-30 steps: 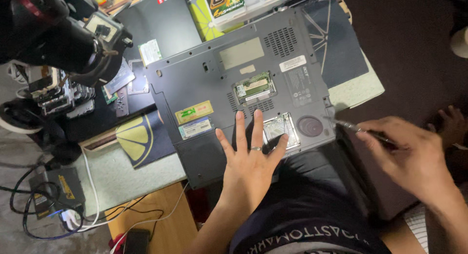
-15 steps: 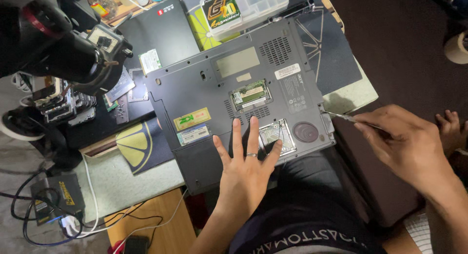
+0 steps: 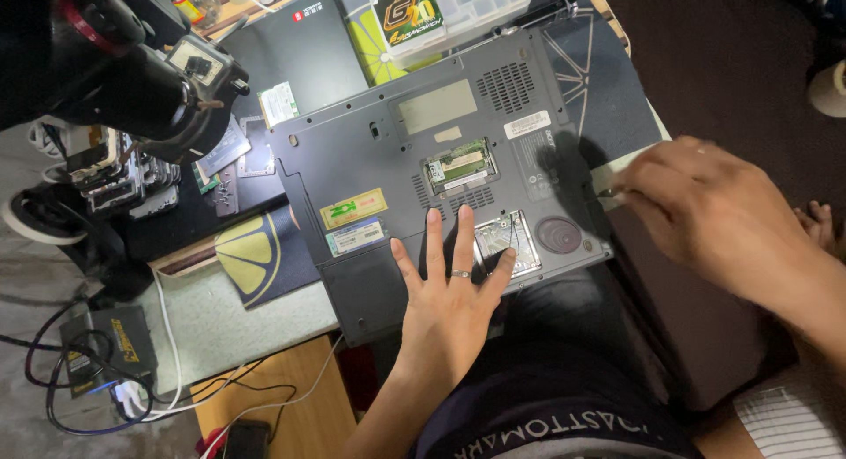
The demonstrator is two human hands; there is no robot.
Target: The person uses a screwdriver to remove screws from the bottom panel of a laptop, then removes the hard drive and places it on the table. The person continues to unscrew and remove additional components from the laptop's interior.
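Left hand point(image 3: 451, 296) open, fingers spread, pressed flat on the upturned grey laptop point(image 3: 441, 173), just beside an uncovered bay with a metal plate. Right hand point(image 3: 705, 212) blurred, closed around a thin tool point(image 3: 608, 193), its tip at the laptop's edge nearest that hand. Laptop resting on the table point(image 3: 220, 327), bottom side up, between both hands. Beyond the left hand, a black microscope-like device point(image 3: 115, 80) and loose circuit boards point(image 3: 225, 151).

A pale green worktop point(image 3: 220, 322) sits over a wooden cabinet front point(image 3: 273, 397); grey concrete floor point(image 3: 22, 274) lies left, what seems a dark brown floor point(image 3: 740, 62) far right
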